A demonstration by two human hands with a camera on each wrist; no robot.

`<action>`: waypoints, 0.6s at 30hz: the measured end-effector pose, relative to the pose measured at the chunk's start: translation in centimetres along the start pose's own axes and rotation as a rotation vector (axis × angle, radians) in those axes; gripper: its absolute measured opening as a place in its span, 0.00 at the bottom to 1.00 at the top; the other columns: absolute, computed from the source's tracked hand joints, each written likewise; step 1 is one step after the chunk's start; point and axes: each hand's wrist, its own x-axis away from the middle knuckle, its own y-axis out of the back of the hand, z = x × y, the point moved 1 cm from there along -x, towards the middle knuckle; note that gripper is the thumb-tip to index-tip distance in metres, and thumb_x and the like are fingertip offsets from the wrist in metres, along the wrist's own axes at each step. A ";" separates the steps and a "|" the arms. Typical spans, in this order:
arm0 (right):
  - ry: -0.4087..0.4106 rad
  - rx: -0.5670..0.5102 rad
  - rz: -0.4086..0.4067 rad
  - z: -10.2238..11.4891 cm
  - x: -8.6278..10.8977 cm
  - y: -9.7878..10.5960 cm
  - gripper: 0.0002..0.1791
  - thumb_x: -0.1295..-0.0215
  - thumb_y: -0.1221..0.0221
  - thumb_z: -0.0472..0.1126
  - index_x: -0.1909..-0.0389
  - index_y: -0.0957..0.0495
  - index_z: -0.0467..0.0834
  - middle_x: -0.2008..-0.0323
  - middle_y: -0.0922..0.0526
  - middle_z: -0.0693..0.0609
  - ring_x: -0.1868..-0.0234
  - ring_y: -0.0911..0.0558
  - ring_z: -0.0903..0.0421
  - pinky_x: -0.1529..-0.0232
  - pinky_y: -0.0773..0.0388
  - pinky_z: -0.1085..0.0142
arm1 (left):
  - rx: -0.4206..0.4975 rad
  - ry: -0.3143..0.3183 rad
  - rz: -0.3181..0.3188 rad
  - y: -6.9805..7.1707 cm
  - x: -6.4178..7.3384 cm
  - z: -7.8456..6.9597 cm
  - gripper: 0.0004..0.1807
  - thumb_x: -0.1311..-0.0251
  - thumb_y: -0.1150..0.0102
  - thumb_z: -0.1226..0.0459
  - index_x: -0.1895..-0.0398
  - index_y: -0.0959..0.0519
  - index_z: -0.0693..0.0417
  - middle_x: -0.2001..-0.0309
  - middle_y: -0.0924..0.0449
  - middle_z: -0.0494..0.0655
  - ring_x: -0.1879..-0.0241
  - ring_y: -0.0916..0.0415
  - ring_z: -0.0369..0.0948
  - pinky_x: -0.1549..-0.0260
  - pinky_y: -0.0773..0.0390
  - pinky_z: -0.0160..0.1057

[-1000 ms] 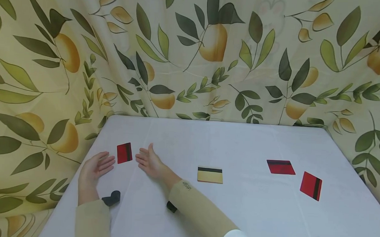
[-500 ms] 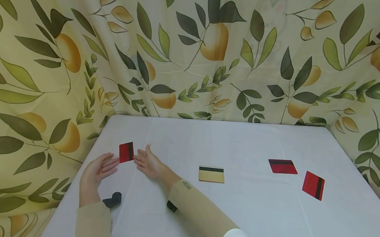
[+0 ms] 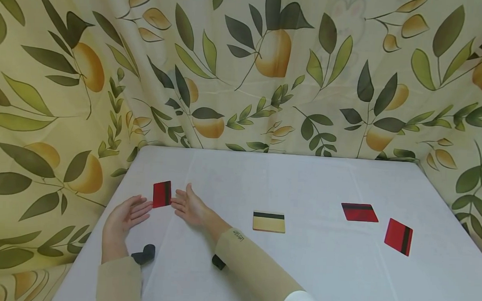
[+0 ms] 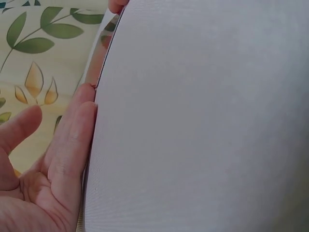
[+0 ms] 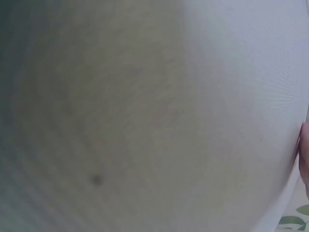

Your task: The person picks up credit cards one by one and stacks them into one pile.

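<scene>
Red card (image 3: pixel 162 194) w/ dark stripe nr its R edge lies on white bench (image 3: pixel 321 261), toward the far L, btwn the two hands. L hand (image 3: pixel 126 218): fingers straight & together, thumb apart, tips at card's L edge. R hand (image 3: pixel 192 208): fingers straight, tips at its R edge. Each grip is relaxed, uncurled; can't tell how hard either presses, if at all. Black item (image 3: pixel 144 255) by L forearm, another black item (image 3: pixel 218 262) beside R sleeve (image 3: pixel 256 272). Yellow card (image 3: pixel 269 222), striped along top, nr mid-bench. Over on the R, 2nd red card (image 3: pixel 359 212) & 3rd red card (image 3: pixel 398 237), both striped, close but apart. Leaf-&-fruit curtain (image 3: pixel 273 53) behind.
</scene>
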 end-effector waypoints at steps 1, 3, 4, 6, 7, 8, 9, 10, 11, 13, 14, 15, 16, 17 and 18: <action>0.002 -0.003 -0.003 0.0 0.0 0.0 0.39 0.31 0.78 0.63 0.30 0.54 0.38 0.34 0.43 0.36 0.32 0.44 0.43 0.32 0.52 0.53 | 0.003 0.001 -0.005 0.0 0.0 0.0 0.21 0.34 0.54 0.54 0.45 0.37 0.57 0.66 0.17 0.44 0.56 0.20 0.43 0.54 0.24 0.42; 0.007 -0.004 -0.011 0.1 0.0 0.0 0.39 0.30 0.78 0.62 0.31 0.54 0.38 0.35 0.43 0.35 0.33 0.43 0.43 0.32 0.51 0.52 | 0.003 0.000 -0.013 -0.1 0.0 0.0 0.21 0.35 0.54 0.54 0.45 0.37 0.57 0.66 0.16 0.44 0.57 0.20 0.43 0.54 0.24 0.42; 0.007 -0.009 -0.015 0.1 0.0 -0.1 0.39 0.30 0.78 0.62 0.31 0.53 0.38 0.35 0.42 0.35 0.33 0.43 0.43 0.32 0.50 0.52 | 0.003 -0.001 -0.014 -0.1 0.1 0.0 0.22 0.35 0.54 0.54 0.45 0.37 0.58 0.66 0.17 0.45 0.57 0.20 0.44 0.54 0.24 0.42; 0.012 -0.012 -0.022 0.1 0.1 -0.1 0.39 0.30 0.77 0.62 0.31 0.53 0.37 0.35 0.42 0.35 0.33 0.42 0.43 0.32 0.50 0.52 | -0.001 -0.004 -0.016 -0.1 0.1 0.1 0.23 0.35 0.54 0.54 0.44 0.37 0.59 0.66 0.17 0.45 0.57 0.20 0.44 0.54 0.24 0.42; 0.016 -0.014 -0.024 0.1 0.1 -0.1 0.39 0.30 0.77 0.62 0.31 0.53 0.37 0.35 0.42 0.34 0.33 0.42 0.42 0.33 0.49 0.51 | -0.002 -0.005 -0.015 -0.2 0.1 0.1 0.23 0.35 0.54 0.54 0.43 0.38 0.59 0.66 0.17 0.46 0.57 0.20 0.45 0.54 0.24 0.42; 0.016 -0.015 -0.028 0.1 0.2 -0.2 0.39 0.30 0.76 0.62 0.31 0.53 0.37 0.35 0.42 0.34 0.33 0.42 0.42 0.33 0.49 0.51 | 0.000 -0.007 -0.012 -0.2 0.1 0.1 0.24 0.35 0.54 0.54 0.43 0.38 0.59 0.66 0.17 0.46 0.57 0.20 0.45 0.53 0.24 0.42; 0.017 -0.016 -0.028 0.1 0.2 -0.2 0.39 0.30 0.76 0.62 0.31 0.53 0.37 0.35 0.43 0.33 0.33 0.43 0.41 0.33 0.49 0.50 | 0.004 -0.008 -0.009 -0.2 0.1 0.2 0.24 0.34 0.54 0.54 0.42 0.39 0.60 0.66 0.17 0.46 0.57 0.20 0.45 0.53 0.24 0.43; 0.016 -0.018 -0.028 0.1 0.3 -0.2 0.39 0.30 0.76 0.62 0.31 0.53 0.36 0.35 0.43 0.33 0.33 0.43 0.41 0.33 0.49 0.49 | 0.010 -0.008 -0.007 -0.3 0.1 0.2 0.25 0.34 0.54 0.54 0.41 0.39 0.60 0.66 0.17 0.47 0.57 0.20 0.46 0.53 0.24 0.43; 0.016 -0.022 -0.030 0.2 0.3 -0.3 0.39 0.30 0.75 0.62 0.31 0.53 0.36 0.35 0.44 0.32 0.33 0.43 0.40 0.34 0.48 0.49 | 0.018 -0.008 -0.001 -0.3 0.1 0.2 0.25 0.34 0.55 0.54 0.40 0.40 0.61 0.66 0.17 0.47 0.56 0.20 0.46 0.52 0.25 0.44; 0.016 -0.026 -0.042 0.4 0.5 -0.4 0.39 0.30 0.75 0.62 0.31 0.53 0.35 0.35 0.44 0.31 0.34 0.43 0.39 0.34 0.47 0.48 | 0.027 -0.007 0.002 -0.5 0.2 0.2 0.26 0.34 0.55 0.55 0.39 0.41 0.61 0.65 0.18 0.48 0.56 0.21 0.47 0.52 0.25 0.44; 0.014 -0.032 -0.050 0.5 0.5 -0.4 0.38 0.30 0.73 0.61 0.31 0.53 0.35 0.35 0.44 0.31 0.34 0.43 0.39 0.34 0.47 0.48 | 0.029 -0.008 0.003 -0.6 0.2 0.1 0.27 0.34 0.54 0.55 0.38 0.42 0.61 0.65 0.18 0.48 0.56 0.21 0.47 0.52 0.25 0.44; 0.015 -0.039 -0.056 0.7 0.6 -0.4 0.38 0.29 0.73 0.61 0.32 0.53 0.34 0.36 0.45 0.30 0.34 0.43 0.38 0.34 0.46 0.48 | 0.032 -0.009 0.007 -0.6 0.2 0.1 0.28 0.34 0.54 0.55 0.37 0.43 0.61 0.64 0.18 0.48 0.56 0.21 0.47 0.51 0.25 0.45; 0.013 -0.049 -0.066 0.9 0.6 -0.4 0.38 0.29 0.71 0.60 0.32 0.52 0.34 0.36 0.45 0.29 0.35 0.42 0.37 0.35 0.46 0.48 | 0.035 -0.009 0.010 -0.7 0.2 0.1 0.29 0.34 0.54 0.55 0.36 0.44 0.61 0.63 0.19 0.49 0.55 0.21 0.47 0.51 0.26 0.45; 0.011 -0.058 -0.075 1.1 0.7 -0.4 0.38 0.29 0.70 0.60 0.32 0.51 0.34 0.36 0.45 0.29 0.35 0.42 0.37 0.35 0.45 0.49 | 0.036 -0.009 0.012 -0.8 0.2 0.1 0.29 0.34 0.54 0.55 0.36 0.44 0.61 0.63 0.19 0.49 0.56 0.21 0.47 0.50 0.26 0.45; 0.006 -0.065 -0.083 1.3 0.7 -0.4 0.37 0.29 0.69 0.60 0.32 0.51 0.34 0.37 0.45 0.28 0.36 0.41 0.36 0.35 0.45 0.49 | 0.036 -0.009 0.011 -0.9 0.2 0.1 0.29 0.34 0.54 0.55 0.37 0.44 0.61 0.63 0.19 0.49 0.56 0.21 0.47 0.51 0.26 0.45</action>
